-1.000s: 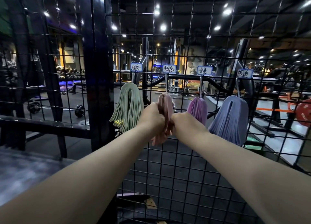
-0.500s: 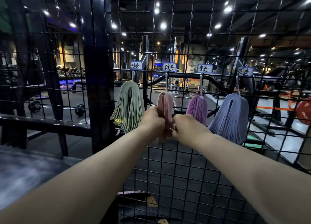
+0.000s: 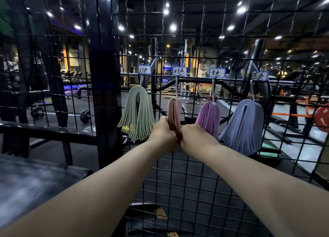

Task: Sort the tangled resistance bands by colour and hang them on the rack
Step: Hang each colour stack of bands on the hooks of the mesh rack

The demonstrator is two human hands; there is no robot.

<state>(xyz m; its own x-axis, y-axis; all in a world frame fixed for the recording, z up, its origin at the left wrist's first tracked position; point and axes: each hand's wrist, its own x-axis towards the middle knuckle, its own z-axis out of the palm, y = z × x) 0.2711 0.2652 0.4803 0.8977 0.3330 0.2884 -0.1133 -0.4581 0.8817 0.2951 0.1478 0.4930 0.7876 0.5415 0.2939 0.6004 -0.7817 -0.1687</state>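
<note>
Dim gym interior lit from above by scattered round ceiling spotlights (image 3: 173, 27), each blooming into a small glare spot against the black ceiling. Warm orange light glows on the far walls, and a violet glow (image 3: 71, 82) lies far left. The near forearms are softly, evenly lit, without hard shadows. The pink bands (image 3: 174, 108) darken to deep red in the shadow between the left hand (image 3: 164, 133) and the right hand (image 3: 194, 137). Wide-angle distortion bows the wire grid (image 3: 188, 167) and the black post (image 3: 105, 94) toward the frame edges. The near-left padded surface (image 3: 35, 179) is smeared by blur; far machines look soft and grainy.
</note>
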